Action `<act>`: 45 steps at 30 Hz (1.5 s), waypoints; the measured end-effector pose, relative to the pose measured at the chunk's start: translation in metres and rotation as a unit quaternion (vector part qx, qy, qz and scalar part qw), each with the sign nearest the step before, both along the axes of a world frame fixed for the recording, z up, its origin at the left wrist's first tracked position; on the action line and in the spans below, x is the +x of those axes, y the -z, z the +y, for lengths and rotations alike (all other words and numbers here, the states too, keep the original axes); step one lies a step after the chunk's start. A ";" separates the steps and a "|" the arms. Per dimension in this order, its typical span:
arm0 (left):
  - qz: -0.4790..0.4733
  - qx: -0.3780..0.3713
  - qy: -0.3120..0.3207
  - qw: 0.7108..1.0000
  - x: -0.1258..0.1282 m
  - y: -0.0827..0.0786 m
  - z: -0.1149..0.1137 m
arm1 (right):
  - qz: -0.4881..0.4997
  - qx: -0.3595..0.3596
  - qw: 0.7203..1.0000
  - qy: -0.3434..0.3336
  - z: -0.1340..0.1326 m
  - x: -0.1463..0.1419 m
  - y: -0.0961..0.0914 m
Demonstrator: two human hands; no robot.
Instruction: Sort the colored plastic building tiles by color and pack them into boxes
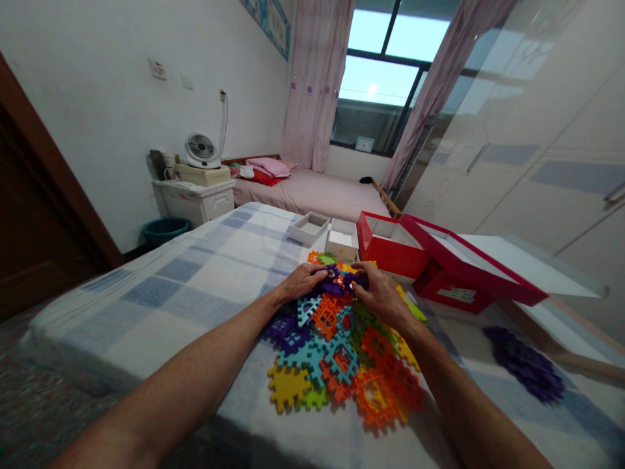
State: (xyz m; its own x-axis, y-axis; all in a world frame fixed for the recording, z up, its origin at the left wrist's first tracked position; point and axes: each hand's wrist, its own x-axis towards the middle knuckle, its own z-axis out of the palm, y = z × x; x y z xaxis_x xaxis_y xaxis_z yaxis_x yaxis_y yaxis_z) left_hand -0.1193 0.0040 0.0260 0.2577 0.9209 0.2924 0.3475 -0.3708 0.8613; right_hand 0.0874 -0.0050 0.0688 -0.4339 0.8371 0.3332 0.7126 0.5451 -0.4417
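Observation:
A heap of flat plastic interlocking tiles [342, 365], orange, teal, yellow, green and purple, lies on a blue-checked bed cover [195, 286]. At the far end of the heap my left hand [301, 281] and my right hand [378, 293] meet, fingers curled around purple tiles [336, 285] held between them. The fingertips of both hands are partly hidden among the pieces.
Two small white trays [309, 228] [342, 240] and an open red box [390, 251] with its lid [469, 273] lie beyond the heap. A separate pile of purple tiles [525, 365] sits at the right. A wardrobe stands right; a nightstand with a fan [201, 151] stands left.

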 end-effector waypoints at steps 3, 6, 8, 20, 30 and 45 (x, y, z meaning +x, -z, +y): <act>0.014 0.002 0.007 1.000 -0.001 0.000 0.000 | -0.052 -0.004 0.999 -0.016 0.001 0.000 0.002; 0.016 0.005 0.017 1.000 -0.001 0.002 0.001 | -0.005 -0.003 1.000 -0.001 -0.002 -0.001 -0.004; 0.012 0.003 0.019 1.000 -0.001 0.003 0.002 | 0.069 -0.048 0.996 -0.008 -0.004 -0.003 -0.009; -0.007 -0.032 0.079 0.996 -0.001 -0.002 -0.005 | 0.142 -0.158 0.977 -0.026 -0.006 -0.016 0.013; -0.069 0.004 0.096 0.993 0.002 0.003 -0.002 | 0.326 -0.267 0.904 -0.069 -0.006 -0.015 0.012; -0.111 -0.011 0.018 0.994 0.001 -0.009 -0.007 | 0.285 -0.123 0.951 0.011 -0.005 -0.014 0.006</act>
